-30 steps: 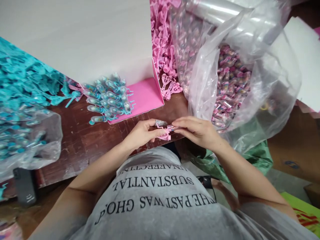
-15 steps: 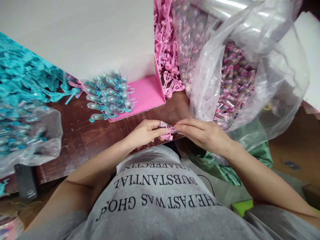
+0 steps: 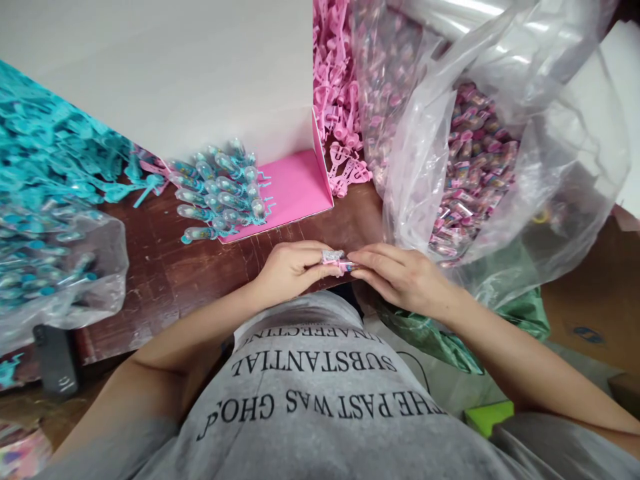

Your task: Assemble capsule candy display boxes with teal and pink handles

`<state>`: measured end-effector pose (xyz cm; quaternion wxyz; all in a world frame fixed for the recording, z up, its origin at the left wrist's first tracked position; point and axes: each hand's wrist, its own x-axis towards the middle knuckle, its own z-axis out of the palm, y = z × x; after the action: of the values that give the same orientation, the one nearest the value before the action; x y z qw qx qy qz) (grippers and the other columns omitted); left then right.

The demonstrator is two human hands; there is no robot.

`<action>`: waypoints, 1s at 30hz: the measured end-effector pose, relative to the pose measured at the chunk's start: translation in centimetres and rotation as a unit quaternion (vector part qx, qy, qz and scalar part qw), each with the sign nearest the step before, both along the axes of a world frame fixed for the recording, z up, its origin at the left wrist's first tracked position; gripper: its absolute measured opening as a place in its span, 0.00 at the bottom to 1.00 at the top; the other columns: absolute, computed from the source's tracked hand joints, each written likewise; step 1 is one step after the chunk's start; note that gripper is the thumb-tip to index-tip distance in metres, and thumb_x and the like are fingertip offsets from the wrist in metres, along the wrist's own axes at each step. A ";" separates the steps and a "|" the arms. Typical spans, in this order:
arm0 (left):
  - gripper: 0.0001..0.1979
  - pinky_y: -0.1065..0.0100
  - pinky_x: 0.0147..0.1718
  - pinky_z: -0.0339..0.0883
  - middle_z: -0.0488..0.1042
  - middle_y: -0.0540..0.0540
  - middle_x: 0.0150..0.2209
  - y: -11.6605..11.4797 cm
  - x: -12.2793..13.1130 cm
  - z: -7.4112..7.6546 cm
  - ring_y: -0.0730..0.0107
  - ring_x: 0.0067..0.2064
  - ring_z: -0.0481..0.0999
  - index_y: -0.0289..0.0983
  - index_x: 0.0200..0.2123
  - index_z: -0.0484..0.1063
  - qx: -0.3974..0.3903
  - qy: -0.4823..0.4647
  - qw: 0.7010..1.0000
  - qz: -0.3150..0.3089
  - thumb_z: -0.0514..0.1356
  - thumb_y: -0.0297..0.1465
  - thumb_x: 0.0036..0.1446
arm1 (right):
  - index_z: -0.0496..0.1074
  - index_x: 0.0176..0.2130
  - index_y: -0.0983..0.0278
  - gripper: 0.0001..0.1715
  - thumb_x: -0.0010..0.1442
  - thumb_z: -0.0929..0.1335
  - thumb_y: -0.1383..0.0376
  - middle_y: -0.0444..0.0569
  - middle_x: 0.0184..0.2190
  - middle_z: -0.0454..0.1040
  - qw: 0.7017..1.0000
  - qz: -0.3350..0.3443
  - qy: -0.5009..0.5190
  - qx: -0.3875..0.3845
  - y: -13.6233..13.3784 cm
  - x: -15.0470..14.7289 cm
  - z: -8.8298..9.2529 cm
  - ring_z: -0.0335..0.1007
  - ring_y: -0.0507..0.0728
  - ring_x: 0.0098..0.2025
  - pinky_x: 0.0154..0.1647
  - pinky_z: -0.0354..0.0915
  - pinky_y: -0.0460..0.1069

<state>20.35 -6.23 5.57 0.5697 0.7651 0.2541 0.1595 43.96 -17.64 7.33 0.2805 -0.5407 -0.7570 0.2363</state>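
Note:
Between my hands, just over the table's front edge, is a small pink plastic piece with a clear tube point(image 3: 344, 265). My left hand point(image 3: 295, 267) pinches its left end between thumb and fingers. The fingers of my right hand point(image 3: 395, 272) close on the tube's right end. A silvery, clear bit shows above the left thumb; its kind is too small to make out. Beyond my hands stands a pink-floored display box point(image 3: 295, 190) with rows of clear, teal-based tubes point(image 3: 225, 193) in its left part.
Teal plastic parts point(image 3: 60, 140) are heaped at left, above a bag of teal-capped tubes point(image 3: 40, 267). Pink plastic parts point(image 3: 340, 93) lie behind the box. An open plastic bag point(image 3: 420, 153) at right holds small pink tubes point(image 3: 475, 167). A phone point(image 3: 56, 360) sits at the left edge.
The pink piece has turned between my fingers, and its flared part shows less now. My right fingers have curled lower around the tube. The box and bags look the same.

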 end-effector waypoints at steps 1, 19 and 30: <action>0.11 0.62 0.49 0.79 0.87 0.44 0.46 0.0 -0.3 -0.3 0.63 0.45 0.86 0.44 0.43 0.87 0.069 0.003 0.998 -0.008 0.65 0.40 0.69 | 0.79 0.53 0.61 0.14 0.75 0.68 0.59 0.51 0.43 0.85 0.998 -0.025 0.028 -0.049 0.1 -0.4 -0.2 0.84 0.57 0.41 0.42 0.81 0.51; 0.22 0.77 0.18 0.51 0.82 0.49 0.37 0.0 1.4 -1.8 0.82 0.23 0.62 0.37 0.41 0.77 -0.282 0.028 0.941 0.186 0.78 0.42 0.50 | 0.79 0.52 0.61 0.14 0.71 0.66 0.66 0.57 0.52 0.81 0.934 -0.213 -0.285 -0.020 -1.1 12.6 -3.9 0.75 0.67 0.53 0.50 0.76 0.62; 0.18 0.73 0.17 0.43 0.72 0.53 0.25 0.1 1.0 -1.0 0.83 0.20 0.52 0.37 0.35 0.81 -0.376 0.023 0.918 0.124 0.77 0.44 0.50 | 0.76 0.58 0.54 0.17 0.71 0.72 0.65 0.49 0.51 0.82 0.978 -0.090 0.187 0.003 0.3 0.4 -0.2 0.82 0.57 0.49 0.50 0.80 0.53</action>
<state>21.33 -6.15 4.60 0.7851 0.4602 0.4014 0.1037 44.33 -17.31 7.12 0.4388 -0.5524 -0.6401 0.3043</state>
